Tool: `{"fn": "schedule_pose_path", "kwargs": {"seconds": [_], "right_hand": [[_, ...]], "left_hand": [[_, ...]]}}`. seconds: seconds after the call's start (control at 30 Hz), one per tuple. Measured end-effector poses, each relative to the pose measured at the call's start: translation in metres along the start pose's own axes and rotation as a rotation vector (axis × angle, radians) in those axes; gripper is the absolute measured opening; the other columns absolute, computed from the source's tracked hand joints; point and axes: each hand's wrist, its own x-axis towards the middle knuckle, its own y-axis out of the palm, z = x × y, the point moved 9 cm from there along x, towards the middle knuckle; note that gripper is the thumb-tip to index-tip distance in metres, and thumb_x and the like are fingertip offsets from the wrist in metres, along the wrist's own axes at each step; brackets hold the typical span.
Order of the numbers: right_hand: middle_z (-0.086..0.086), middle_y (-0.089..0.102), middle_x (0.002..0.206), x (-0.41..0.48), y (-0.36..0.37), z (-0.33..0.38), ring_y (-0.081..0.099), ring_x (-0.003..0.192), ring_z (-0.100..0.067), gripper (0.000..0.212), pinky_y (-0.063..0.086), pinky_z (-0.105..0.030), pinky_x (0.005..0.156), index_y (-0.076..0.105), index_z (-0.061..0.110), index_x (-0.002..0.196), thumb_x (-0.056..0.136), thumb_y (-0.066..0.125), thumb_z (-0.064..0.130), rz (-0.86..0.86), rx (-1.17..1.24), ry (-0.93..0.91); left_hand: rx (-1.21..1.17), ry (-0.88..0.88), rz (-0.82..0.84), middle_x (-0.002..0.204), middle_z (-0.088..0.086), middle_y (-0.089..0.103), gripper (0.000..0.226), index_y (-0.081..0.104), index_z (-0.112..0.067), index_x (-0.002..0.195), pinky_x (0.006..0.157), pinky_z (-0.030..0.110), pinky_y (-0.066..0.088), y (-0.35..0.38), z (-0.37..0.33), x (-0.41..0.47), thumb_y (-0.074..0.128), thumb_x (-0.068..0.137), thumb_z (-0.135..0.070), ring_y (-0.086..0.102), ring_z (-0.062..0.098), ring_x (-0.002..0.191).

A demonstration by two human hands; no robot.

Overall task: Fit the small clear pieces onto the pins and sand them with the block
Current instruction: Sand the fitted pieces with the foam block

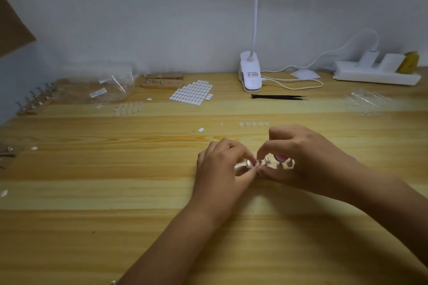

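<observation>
Pinching one clear piece (258, 164) at the pins (280, 165), left hand (222, 166) and right hand (303, 157) fingertip to fingertip, well nearside of lamp (251, 74).

No wording can be made out. The white clip-on lamp base (251, 81), upper centre-right of the frame, bears a small label (252, 74) with a red mark and lines of print too blurred to read. White stickers (98, 93) on the clear plastic bags (115, 87), upper left, are equally illegible.
</observation>
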Motion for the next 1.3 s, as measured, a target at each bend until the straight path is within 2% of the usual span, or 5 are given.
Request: {"fn": "schedule_pose_path", "kwargs": {"seconds": [0.63,0.8,1.0,1.13,1.3], "right_hand": [[0.013,0.034,0.081,-0.019,0.001,0.009,0.036,0.067,-0.008,0.017,0.036,-0.024,0.066,0.076,0.015,0.086,0.074,0.086,0.019,-0.109,-0.094,-0.174],[0.004,0.050,0.069,-0.023,-0.001,0.010,0.047,0.062,-0.017,0.013,0.038,-0.025,0.065,0.075,0.014,0.083,0.075,0.085,0.015,-0.127,-0.113,-0.185],[0.012,0.042,0.070,-0.024,-0.013,0.001,0.042,0.063,-0.009,0.011,0.037,-0.021,0.064,0.076,0.017,0.088,0.082,0.074,0.025,-0.151,0.123,-0.038],[0.012,0.045,0.067,-0.028,-0.015,-0.017,0.046,0.062,-0.012,0.013,0.036,-0.020,0.059,0.077,0.021,0.090,0.080,0.084,0.016,-0.125,0.345,0.154],[0.019,0.061,0.071,-0.043,-0.011,-0.015,0.058,0.064,-0.007,0.012,0.040,-0.012,0.061,0.079,0.024,0.088,0.080,0.083,0.031,-0.078,0.654,0.245]], "left_hand": [[0.009,0.046,0.049,0.109,-0.020,0.056,0.014,0.075,-0.033,0.090,0.095,0.026,0.024,0.001,0.007,-0.002,0.076,0.079,-0.041,0.044,0.000,0.109],[0.018,0.022,0.053,0.117,-0.020,0.056,0.021,0.077,-0.038,0.089,0.093,0.025,0.022,-0.001,0.011,-0.001,0.078,0.072,-0.050,0.044,0.002,0.114],[0.052,0.042,0.050,0.123,-0.020,0.054,0.040,0.071,-0.037,0.110,0.100,0.025,0.023,-0.002,0.007,-0.003,0.076,0.074,-0.052,0.043,0.003,0.120],[0.048,0.194,0.041,0.132,-0.015,0.052,0.071,0.053,-0.033,0.135,0.109,0.033,0.027,-0.008,-0.014,-0.007,0.080,0.071,-0.047,0.042,0.006,0.124],[-0.005,0.575,-0.127,0.108,-0.002,0.068,0.038,0.073,-0.016,0.108,0.089,0.039,0.047,-0.025,-0.059,-0.026,0.084,0.072,-0.020,0.061,0.018,0.106]]}}
